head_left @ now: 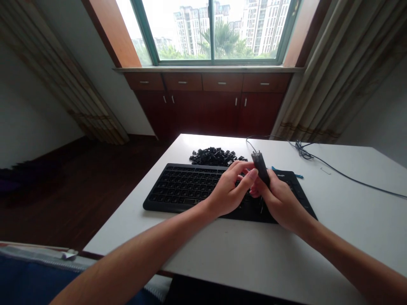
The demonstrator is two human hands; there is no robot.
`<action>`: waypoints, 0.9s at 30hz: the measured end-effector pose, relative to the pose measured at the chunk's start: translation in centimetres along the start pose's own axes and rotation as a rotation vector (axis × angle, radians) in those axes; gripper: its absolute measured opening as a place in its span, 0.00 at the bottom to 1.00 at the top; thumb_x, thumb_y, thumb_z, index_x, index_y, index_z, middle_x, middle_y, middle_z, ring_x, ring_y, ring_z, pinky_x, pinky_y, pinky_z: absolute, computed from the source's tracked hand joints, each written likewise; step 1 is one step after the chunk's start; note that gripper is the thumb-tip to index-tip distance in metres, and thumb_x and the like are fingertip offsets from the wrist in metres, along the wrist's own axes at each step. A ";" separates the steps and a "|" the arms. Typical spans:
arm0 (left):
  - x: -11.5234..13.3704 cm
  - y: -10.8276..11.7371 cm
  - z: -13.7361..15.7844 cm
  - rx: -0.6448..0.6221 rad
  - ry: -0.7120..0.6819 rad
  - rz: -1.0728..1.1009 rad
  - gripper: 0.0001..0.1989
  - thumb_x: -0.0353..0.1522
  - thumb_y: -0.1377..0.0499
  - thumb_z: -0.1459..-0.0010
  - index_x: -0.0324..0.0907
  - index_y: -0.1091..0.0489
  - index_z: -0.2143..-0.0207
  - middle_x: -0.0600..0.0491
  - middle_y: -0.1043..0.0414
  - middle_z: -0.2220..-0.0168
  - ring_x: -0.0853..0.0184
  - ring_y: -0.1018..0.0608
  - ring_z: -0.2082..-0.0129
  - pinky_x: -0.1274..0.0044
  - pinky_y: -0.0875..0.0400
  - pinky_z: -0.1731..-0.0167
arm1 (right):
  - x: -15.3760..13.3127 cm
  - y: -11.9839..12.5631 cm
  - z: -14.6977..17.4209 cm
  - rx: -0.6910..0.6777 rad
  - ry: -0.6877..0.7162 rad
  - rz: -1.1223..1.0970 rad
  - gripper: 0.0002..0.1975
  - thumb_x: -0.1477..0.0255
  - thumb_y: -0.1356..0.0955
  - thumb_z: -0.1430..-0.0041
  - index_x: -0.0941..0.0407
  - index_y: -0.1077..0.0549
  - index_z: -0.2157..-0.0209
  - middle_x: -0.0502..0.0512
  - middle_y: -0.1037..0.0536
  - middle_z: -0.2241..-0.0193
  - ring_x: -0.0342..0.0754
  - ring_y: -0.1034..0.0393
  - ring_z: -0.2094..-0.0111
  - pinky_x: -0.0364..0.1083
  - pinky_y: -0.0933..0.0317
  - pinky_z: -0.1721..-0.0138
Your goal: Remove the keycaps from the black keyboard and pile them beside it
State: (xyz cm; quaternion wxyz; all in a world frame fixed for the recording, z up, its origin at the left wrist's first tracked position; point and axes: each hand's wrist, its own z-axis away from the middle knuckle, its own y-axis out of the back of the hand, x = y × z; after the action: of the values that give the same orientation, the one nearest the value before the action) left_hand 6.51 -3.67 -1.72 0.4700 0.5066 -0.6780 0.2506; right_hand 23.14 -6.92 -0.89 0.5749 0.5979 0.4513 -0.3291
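Note:
My right hand (281, 199) is wrapped round a long black keycap (260, 166), held tilted above the right part of the keyboard. My left hand (230, 190) has its thumb and index fingertip closed against the keycap's left side; the other fingers curl behind and are partly hidden. Beneath both hands lies the black keyboard (181, 186), its keycaps off on the left and middle, showing rows of bare square switches. Behind it is a heap of loose black keycaps (213, 156). A thin wire shows just below my right fingers.
A blue tool (299, 176) lies partly behind the keyboard's right end. A small bent wire (325, 171) rests on the white table (356, 186). The black cable (303, 151) is bundled at the back and trails off right. The table's left edge drops to a dark floor.

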 end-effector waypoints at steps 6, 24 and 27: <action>-0.1 -0.1 0.0 -0.008 0.033 0.020 0.19 0.43 0.46 0.31 0.41 0.30 0.45 0.44 0.28 0.51 0.65 0.22 0.59 0.73 0.24 0.58 | 0.5 0.0 -0.1 -0.053 0.003 -0.155 0.19 0.54 0.38 0.31 0.56 0.31 0.53 0.54 0.25 0.67 0.50 0.28 0.66 0.51 0.32 0.61; 0.8 -0.1 0.0 -0.073 -0.104 -0.079 0.14 0.38 0.46 0.30 0.40 0.28 0.50 0.45 0.29 0.52 0.64 0.24 0.53 0.76 0.26 0.59 | 1.5 2.2 -0.4 -0.186 0.430 0.327 0.17 0.69 0.36 0.31 0.54 0.37 0.43 0.63 0.21 0.57 0.58 0.23 0.60 0.54 0.30 0.56; 1.0 0.0 0.1 -0.081 -0.170 -0.130 0.13 0.37 0.44 0.32 0.40 0.29 0.50 0.45 0.28 0.53 0.63 0.25 0.53 0.74 0.24 0.57 | 1.4 1.8 -0.2 -0.139 0.499 0.293 0.21 0.73 0.36 0.32 0.53 0.40 0.39 0.64 0.22 0.53 0.58 0.23 0.56 0.53 0.29 0.58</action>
State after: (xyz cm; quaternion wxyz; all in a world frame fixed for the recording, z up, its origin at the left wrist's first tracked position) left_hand 6.42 -4.22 -0.83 0.4461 0.5497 -0.6907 0.1479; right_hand 25.30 -6.41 -1.39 0.5271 0.6784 0.5091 -0.0536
